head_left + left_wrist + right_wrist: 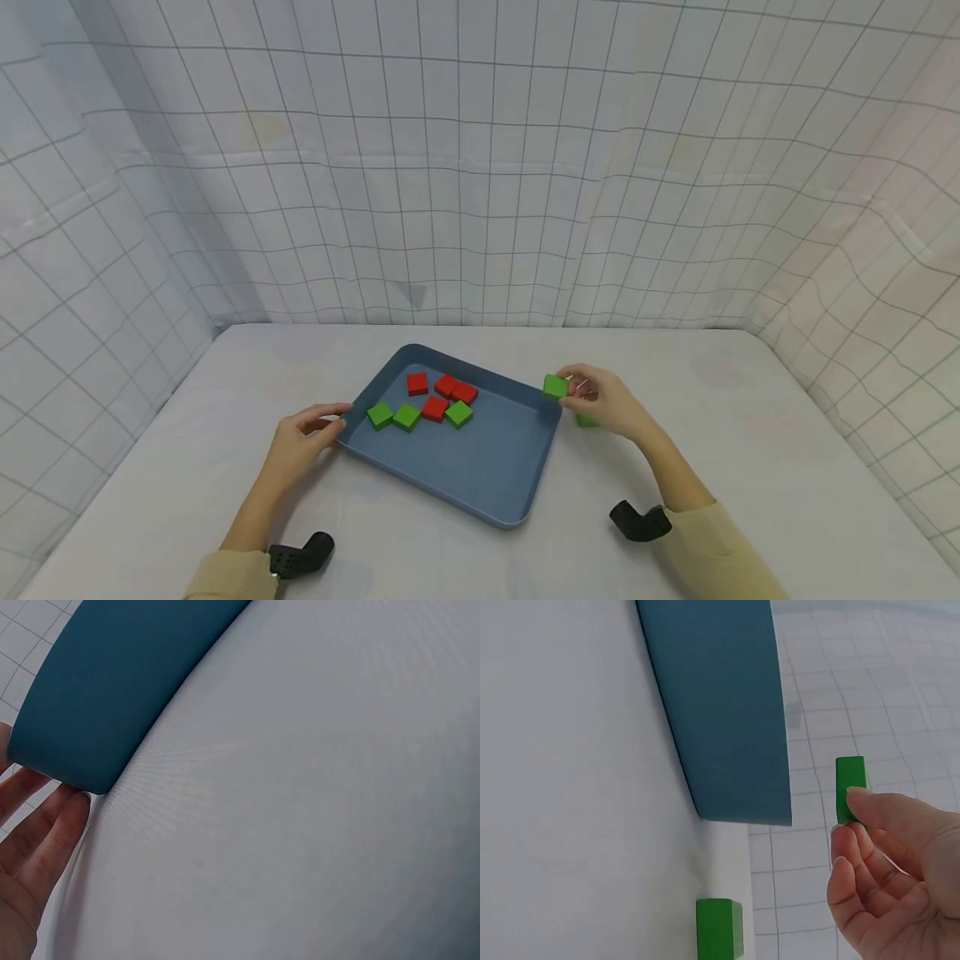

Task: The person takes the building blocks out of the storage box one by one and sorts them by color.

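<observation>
A blue-grey tray (495, 450) lies angled on the table, holding three green blocks (407, 418) and several red blocks (417, 384). At its left corner my left hand (296, 446) rests its fingertips against the outer wall; the left wrist view shows those fingers (56, 832) fairly straight beside the tray wall (97, 697). Between thumb and fingers, my right hand (603, 404) pinches a green block (555, 387) above the tray's right corner. In the right wrist view this block (850, 776) is raised higher than the rim. Another green block (587, 421) sits on the table, partly hidden beneath the right hand.
The white table (450, 567) is enclosed by a white curtain (480, 208) with a dark grid at the back and sides. Black devices stick out at the left wrist (302, 557) and the right wrist (640, 522).
</observation>
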`<state>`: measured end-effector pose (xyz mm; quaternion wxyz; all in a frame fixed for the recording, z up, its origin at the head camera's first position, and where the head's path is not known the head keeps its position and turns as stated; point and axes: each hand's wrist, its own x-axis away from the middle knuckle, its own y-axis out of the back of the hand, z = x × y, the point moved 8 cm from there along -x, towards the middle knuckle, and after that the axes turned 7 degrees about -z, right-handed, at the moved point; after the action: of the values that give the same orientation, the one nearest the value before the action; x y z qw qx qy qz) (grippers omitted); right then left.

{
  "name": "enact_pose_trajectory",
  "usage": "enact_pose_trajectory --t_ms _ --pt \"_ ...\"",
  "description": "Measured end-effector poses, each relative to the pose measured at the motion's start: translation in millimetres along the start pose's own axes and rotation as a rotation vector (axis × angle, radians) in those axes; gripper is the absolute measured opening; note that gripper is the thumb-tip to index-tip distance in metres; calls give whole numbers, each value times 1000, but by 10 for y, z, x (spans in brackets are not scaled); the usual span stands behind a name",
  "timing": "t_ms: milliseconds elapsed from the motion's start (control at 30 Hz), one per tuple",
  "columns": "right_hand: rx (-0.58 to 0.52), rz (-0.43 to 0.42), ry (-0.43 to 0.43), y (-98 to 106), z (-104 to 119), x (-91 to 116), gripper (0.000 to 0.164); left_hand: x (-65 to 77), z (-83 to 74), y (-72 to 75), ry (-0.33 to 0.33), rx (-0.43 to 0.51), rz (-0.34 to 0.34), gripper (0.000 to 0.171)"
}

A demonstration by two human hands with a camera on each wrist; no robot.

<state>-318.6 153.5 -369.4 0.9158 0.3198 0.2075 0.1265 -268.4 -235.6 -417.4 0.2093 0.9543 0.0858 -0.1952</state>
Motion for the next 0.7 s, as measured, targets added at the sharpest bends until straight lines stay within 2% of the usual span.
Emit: enact_pose_trajectory --t_ms 300,700 --pt "25 -14 -11 216 -205 124 32 6 2 0 13 -10 -3 24" --pt "101 -45 -20 510 -503 335 31 -2 -6 -3 8 20 2 23"
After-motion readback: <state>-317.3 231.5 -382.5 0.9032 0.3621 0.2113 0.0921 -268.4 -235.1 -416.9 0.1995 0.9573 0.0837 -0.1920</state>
